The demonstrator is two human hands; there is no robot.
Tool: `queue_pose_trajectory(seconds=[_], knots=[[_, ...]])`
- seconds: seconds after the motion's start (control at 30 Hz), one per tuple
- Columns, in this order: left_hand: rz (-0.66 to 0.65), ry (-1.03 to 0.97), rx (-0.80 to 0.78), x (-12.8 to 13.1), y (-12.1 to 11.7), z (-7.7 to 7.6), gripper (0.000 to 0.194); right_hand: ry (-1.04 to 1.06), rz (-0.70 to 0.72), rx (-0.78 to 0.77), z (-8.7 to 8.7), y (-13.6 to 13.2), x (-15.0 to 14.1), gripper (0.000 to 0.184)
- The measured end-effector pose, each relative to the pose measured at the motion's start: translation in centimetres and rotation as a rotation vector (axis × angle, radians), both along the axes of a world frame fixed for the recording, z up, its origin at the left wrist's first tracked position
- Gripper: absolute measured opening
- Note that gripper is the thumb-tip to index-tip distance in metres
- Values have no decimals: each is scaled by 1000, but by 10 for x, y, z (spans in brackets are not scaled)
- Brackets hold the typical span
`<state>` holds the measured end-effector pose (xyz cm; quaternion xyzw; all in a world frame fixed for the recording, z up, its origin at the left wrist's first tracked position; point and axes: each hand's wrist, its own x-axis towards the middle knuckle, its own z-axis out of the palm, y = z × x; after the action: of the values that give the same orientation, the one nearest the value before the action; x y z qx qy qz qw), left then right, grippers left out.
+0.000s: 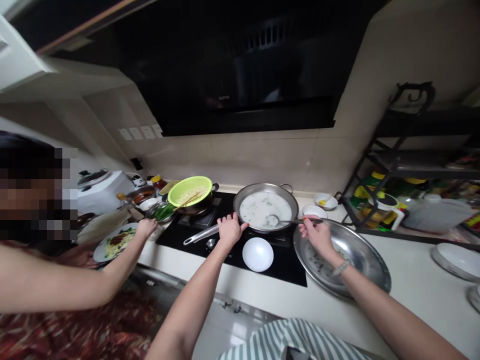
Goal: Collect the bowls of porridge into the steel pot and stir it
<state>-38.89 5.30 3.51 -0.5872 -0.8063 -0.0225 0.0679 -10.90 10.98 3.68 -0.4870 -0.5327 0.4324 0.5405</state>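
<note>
My left hand (229, 229) is closed over the long metal handle (200, 235) of a steel pan (238, 202), close to its rim. Inside the pan is a milky white soup (264, 207) with green bits in it. My right hand (317, 234) grips a metal ladle (287, 220), whose head dips into the soup at the pan's right side. Just in front of the pan, on the black stove, stands a white bowl (258, 255). Below my right hand lies a wide steel basin (369, 255) with a little liquid and dark bits.
At the left a co-worker's hand (147, 227) reaches over a plate of noodles (98, 252). A lime-green basin (180, 186) holding noodles and chopsticks rests on a dark pot. Small white bowls (325, 201) sit behind the steel basin. A black rack (397, 160) stands right; a range hood (243, 65) hangs above.
</note>
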Motion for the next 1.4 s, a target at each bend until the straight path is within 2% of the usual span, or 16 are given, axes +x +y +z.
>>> queue_pose_trajectory(seconds=[0.1,0.27,0.5,0.67,0.8,1.13,1.4], knots=[[-3,12,0,-1,0,-1,69,82,-39,-20,0,12,5,38],[17,16,-22,-2,2,-1,69,207,-18,-73,3,29,14,37],[49,5,-55,-2,3,2,66,250,24,-106,4,39,22,37],[41,14,-70,-2,3,3,67,266,-8,-107,9,32,19,36],[29,27,-74,0,2,5,65,275,-94,-107,10,22,11,33],[-87,5,-43,-9,5,3,60,279,-258,-36,2,-6,-4,32],[-136,-9,-14,-12,7,-1,59,318,-321,-38,1,-18,-13,29]])
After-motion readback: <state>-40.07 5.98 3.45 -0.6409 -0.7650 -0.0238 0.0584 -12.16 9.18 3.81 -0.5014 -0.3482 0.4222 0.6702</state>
